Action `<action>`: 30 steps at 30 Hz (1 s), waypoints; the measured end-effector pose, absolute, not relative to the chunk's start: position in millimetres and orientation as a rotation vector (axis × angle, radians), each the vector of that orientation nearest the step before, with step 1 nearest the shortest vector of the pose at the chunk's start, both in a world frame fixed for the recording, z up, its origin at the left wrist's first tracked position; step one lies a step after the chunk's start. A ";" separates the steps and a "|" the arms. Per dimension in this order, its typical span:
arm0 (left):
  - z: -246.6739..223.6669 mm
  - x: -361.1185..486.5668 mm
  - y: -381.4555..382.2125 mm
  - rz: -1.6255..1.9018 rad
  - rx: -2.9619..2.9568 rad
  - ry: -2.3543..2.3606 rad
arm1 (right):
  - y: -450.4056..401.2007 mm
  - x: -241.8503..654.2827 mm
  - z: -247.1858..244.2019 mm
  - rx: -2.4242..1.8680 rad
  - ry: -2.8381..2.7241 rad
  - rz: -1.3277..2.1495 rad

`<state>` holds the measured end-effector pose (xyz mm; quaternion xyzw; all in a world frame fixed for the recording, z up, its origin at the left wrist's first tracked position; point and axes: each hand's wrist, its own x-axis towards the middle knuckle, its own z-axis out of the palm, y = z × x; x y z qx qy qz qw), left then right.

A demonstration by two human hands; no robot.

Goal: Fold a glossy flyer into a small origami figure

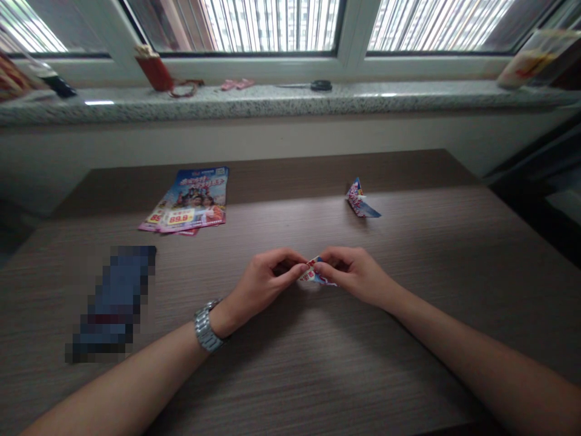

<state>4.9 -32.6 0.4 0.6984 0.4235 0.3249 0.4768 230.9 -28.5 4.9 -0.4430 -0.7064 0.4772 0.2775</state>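
Between my two hands is a small piece of folded printed paper [309, 275], white, red and blue, held just over the wooden table [290, 369]. My left hand [272, 272], with a metal watch [208, 327] at its wrist, pinches the paper's left side between thumb and fingers. On the other side my right hand [351, 272] pinches it the same way. The fingers cover much of the paper, so its full shape is hidden. Farther back to the right stands another folded paper shape [359, 200] with pointed corners, in similar colours.
Several printed flyers [195, 200] lie stacked at the back left. A dark, pixelated flat object [115, 297] rests nearer on the left. Along the granite windowsill [272, 106] are scissors [318, 85], a red box [154, 68], pink items [236, 85] and a bag [531, 60].
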 end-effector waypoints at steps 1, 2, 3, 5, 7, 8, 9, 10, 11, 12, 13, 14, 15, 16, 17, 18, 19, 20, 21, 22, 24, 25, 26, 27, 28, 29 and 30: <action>1.4 4.9 -32.5 0.776 1.717 1.037 | -28.7 231.0 4.5 -1.191 -1.897 1.285; 2.6 5.1 -32.4 0.766 1.722 1.042 | -28.8 231.1 3.8 -1.194 -1.891 1.292; 3.7 5.4 -32.4 0.763 1.723 1.047 | -28.8 231.0 2.8 -1.198 -1.878 1.304; 5.3 6.1 -32.4 0.777 1.715 1.062 | -28.5 230.7 0.8 -1.202 -1.834 1.338; 5.8 6.5 -32.3 0.805 1.696 1.078 | -28.0 230.4 -0.6 -1.190 -1.772 1.371; 5.6 6.6 -32.3 0.817 1.687 1.081 | -27.8 230.2 -0.9 -1.180 -1.746 1.379; 5.2 6.6 -32.4 0.822 1.680 1.081 | -27.6 230.1 -0.9 -1.170 -1.729 1.379; 4.6 6.5 -32.5 0.821 1.678 1.076 | -27.6 230.0 -0.6 -1.164 -1.726 1.373; 3.9 6.4 -32.6 0.813 1.682 1.068 | -27.7 230.0 -0.1 -1.161 -1.736 1.362; 3.2 6.2 -32.9 0.800 1.687 1.057 | -27.9 230.1 0.5 -1.159 -1.756 1.349; 2.5 6.1 -33.2 0.786 1.695 1.044 | -28.1 230.2 1.2 -1.159 -1.782 1.337; 2.0 6.0 -33.5 0.774 1.702 1.034 | -28.3 230.4 1.8 -1.158 -1.807 1.322; 1.6 6.0 -33.9 0.765 1.708 1.026 | -28.4 230.6 2.4 -1.156 -1.831 1.305; 1.4 6.1 -34.1 0.759 1.712 1.018 | -28.5 230.9 2.9 -1.155 -1.852 1.288; 1.3 6.2 -34.3 0.756 1.715 1.011 | -28.5 231.1 3.3 -1.151 -1.869 1.272; 1.3 6.4 -34.4 0.757 1.716 1.004 | -28.5 231.3 3.6 -1.145 -1.884 1.261; 1.3 6.5 -34.4 0.758 1.716 0.996 | -28.5 231.3 3.9 -1.139 -1.896 1.253; 1.2 6.5 -34.4 0.762 1.715 0.989 | -28.6 231.1 4.1 -1.132 -1.906 1.251; 0.9 6.5 -34.3 0.766 1.716 0.985 | -28.8 230.8 4.3 -1.127 -1.912 1.253; 0.5 6.3 -34.2 0.769 1.716 0.986 | -29.0 230.3 4.4 -1.123 -1.915 1.257; -0.2 5.9 -34.1 0.776 1.708 0.998 | -29.7 229.1 4.1 -1.131 -1.905 1.260; -0.4 5.7 -34.0 0.779 1.702 1.007 | -30.1 228.6 3.7 -1.138 -1.892 1.269; -0.3 5.5 -34.0 0.785 1.695 1.016 | -30.4 228.1 3.1 -1.146 -1.867 1.286; 0.1 5.4 -33.9 0.794 1.687 1.026 | -30.6 227.7 2.4 -1.151 -1.840 1.313; 0.8 5.4 -33.9 0.806 1.681 1.037 | -30.8 227.4 1.7 -1.156 -1.799 1.344; 1.7 5.5 -33.9 0.818 1.676 1.046 | -30.9 227.2 1.2 -1.151 -1.755 1.383; 2.7 5.6 -33.8 0.829 1.672 1.053 | -31.0 227.0 0.8 -1.156 -1.721 1.407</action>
